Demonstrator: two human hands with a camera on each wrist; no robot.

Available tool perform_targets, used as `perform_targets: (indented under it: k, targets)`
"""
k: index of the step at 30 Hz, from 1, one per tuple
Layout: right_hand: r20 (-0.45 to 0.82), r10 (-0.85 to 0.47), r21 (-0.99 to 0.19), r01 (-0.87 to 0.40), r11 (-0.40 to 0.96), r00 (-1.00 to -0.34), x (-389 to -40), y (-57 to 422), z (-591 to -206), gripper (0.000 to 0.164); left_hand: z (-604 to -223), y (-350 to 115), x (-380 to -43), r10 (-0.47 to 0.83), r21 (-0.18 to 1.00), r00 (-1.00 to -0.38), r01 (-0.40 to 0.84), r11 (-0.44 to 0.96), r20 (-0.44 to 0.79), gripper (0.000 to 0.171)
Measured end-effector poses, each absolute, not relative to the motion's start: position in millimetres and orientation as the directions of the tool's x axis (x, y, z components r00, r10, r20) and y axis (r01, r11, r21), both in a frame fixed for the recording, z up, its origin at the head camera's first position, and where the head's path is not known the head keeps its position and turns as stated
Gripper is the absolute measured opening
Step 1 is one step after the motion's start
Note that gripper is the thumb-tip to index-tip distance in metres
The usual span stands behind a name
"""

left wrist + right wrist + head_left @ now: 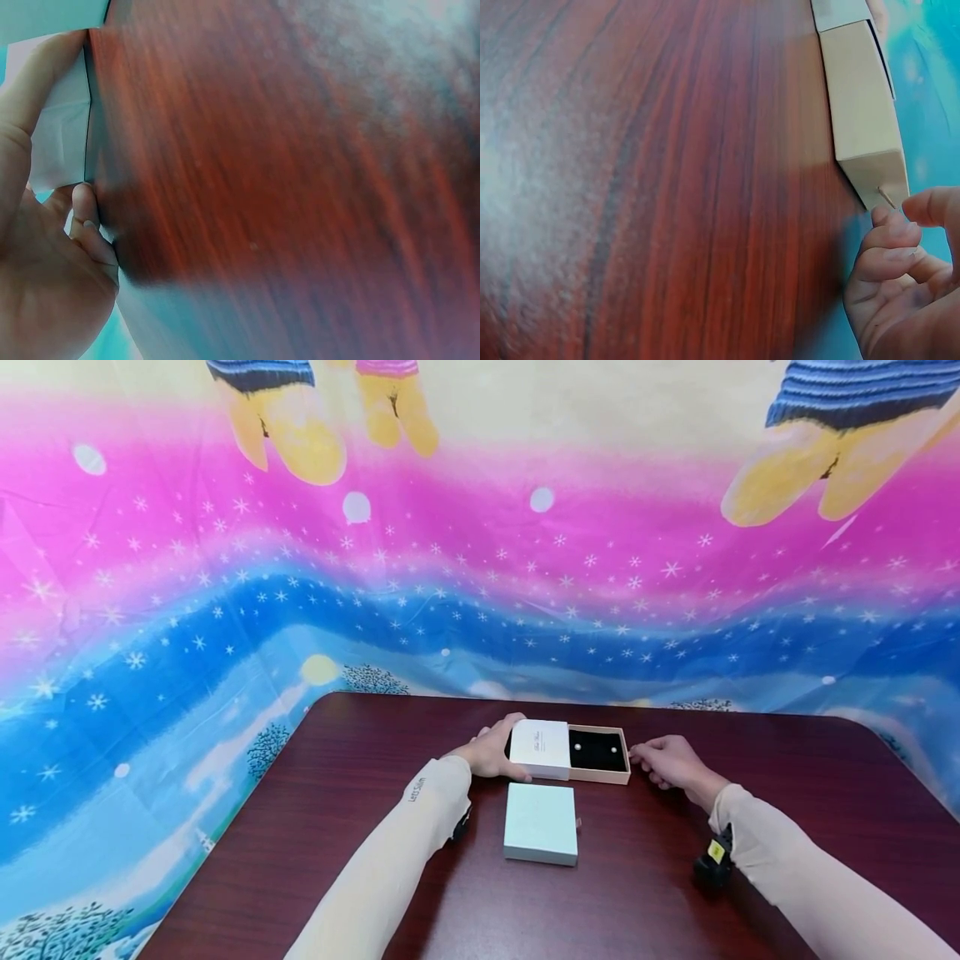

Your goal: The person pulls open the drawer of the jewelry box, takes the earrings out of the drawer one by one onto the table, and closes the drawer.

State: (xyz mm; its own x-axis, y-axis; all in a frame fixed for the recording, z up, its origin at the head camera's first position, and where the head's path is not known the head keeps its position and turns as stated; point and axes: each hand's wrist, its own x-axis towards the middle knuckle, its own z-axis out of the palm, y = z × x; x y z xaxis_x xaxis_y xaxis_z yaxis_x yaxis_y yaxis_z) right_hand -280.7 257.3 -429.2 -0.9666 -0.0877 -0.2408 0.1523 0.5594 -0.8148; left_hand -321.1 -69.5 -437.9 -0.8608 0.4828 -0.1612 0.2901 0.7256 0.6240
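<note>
A white sliding jewelry box (539, 749) with small print on its lid lies on the table, its tan-edged drawer (598, 778) pulled partly out to the right. On the drawer's black insert (595, 758) sit two small white pearl-like studs. My left hand (495, 752) grips the white sleeve at its left end, thumb along the near side, as the left wrist view also shows. At the drawer's right end, my right hand (670, 762) pinches a short pull tab (886, 196) between thumb and fingertips, the other fingers curled. The tab's tip is hidden by the fingers.
A pale mint-green square box (541, 820) lies closed just in front of the white box, with a small tab on its right side. Both rest on a dark reddish wooden table (360, 893). A colourful printed cloth (480, 568) hangs behind the table.
</note>
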Motion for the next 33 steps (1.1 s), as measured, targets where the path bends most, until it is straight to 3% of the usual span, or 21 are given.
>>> perform_targets:
  k: [27, 33]
  targets:
    - [-0.191, -0.103, -0.868, 0.119, 0.482, -0.976, -288, 269, -414, 0.040, -440, -69, -323, 0.478, 0.623, -0.863, 0.283, 0.729, -0.167, 0.108]
    - [-0.169, -0.105, -0.888, 0.105, 0.448, -0.980, -291, 269, -408, 0.034, -438, -68, -322, 0.478, 0.621, -0.861, 0.283, 0.731, -0.171, 0.109]
